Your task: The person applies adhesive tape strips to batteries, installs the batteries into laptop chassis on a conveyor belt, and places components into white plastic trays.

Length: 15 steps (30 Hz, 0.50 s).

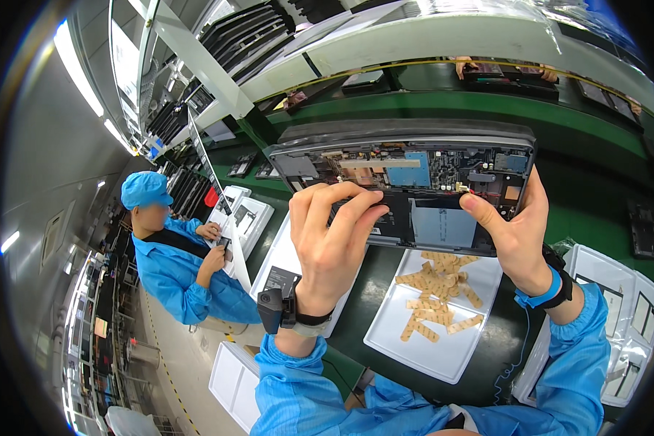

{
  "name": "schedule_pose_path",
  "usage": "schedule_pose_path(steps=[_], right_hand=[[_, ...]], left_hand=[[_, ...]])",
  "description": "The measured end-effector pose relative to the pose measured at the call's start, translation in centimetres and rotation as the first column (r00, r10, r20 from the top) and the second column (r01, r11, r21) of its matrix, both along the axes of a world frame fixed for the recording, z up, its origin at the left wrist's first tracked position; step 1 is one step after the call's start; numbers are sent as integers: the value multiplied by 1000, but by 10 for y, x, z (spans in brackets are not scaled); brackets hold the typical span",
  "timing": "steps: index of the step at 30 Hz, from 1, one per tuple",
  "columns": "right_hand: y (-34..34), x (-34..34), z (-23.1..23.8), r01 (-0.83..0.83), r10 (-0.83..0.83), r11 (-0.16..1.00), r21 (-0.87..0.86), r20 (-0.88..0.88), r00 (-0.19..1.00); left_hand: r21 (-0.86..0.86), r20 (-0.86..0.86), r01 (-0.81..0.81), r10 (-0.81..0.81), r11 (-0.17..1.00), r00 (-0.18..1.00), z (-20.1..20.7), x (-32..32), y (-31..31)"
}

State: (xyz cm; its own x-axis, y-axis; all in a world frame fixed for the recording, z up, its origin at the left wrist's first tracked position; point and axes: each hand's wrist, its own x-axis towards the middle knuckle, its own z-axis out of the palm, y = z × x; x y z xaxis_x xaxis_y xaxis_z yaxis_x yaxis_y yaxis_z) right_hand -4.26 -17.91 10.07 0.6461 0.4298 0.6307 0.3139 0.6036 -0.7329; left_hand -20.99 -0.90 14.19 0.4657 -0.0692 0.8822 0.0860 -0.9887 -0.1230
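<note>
In front of me is an opened tablet-like device [385,231], tilted up, its circuit board, blue pad [408,171] and dark battery area showing. My right hand [522,236] grips its right end, thumb on the inner face beside some small red wires. Over the left-middle part of the board, my left hand [327,243] has its fingers curled and the thumb and fingertips drawn together. Whatever they pinch is too small or hidden to name. Below the device, a pile of tan strips with dots [432,309] lies on a white tray [414,356].
A co-worker in blue [174,261] handles parts over white trays at the left. More white trays [636,305] are stacked at the right. A pale shelf beam [443,40] crosses above the green bench [567,174]. Another person's hand [463,67] shows beyond it.
</note>
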Motion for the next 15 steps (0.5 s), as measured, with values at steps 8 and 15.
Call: schedule_pose_path(steps=[8, 15], right_hand=[[-3, -2, 1, -1, 2, 1000, -10, 5, 1000], [0, -1, 0, -27, 27, 1000, -6, -2, 1000]], left_hand=[[15, -4, 34, -34, 999, 999, 2, 1, -2], [-9, -61, 33, -33, 999, 998, 5, 0, -4]])
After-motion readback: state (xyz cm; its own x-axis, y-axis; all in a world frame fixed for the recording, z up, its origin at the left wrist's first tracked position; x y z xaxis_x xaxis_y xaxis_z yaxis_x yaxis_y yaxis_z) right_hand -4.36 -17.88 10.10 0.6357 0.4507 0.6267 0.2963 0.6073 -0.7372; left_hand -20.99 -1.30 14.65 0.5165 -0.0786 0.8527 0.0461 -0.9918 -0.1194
